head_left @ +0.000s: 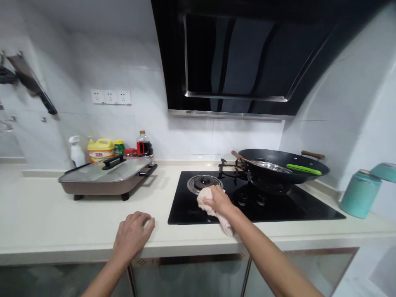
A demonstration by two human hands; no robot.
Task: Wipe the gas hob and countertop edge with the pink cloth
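Observation:
My right hand point(220, 201) grips a pale, crumpled cloth point(206, 199) and presses it on the black glass gas stove point(192, 214). The cloth lies just in front of the left burner point(204, 183), and its loose end hangs toward the stove's front edge. My left hand point(133, 232) rests on the white counter point(163, 243) near its front edge, left of the stove, holding nothing, its thumb apart from the loosely curled fingers. Behind the stove's left side stands a black pan support point(232, 168), lifted off the left burner.
A large wok point(297, 178) with a green-handled utensil point(303, 169) sits on the stove's right side. A lidded electric pan point(105, 187) stands at left, with several bottles behind. A teal canister point(361, 194) is at far right; the range hood point(235, 62) hangs above.

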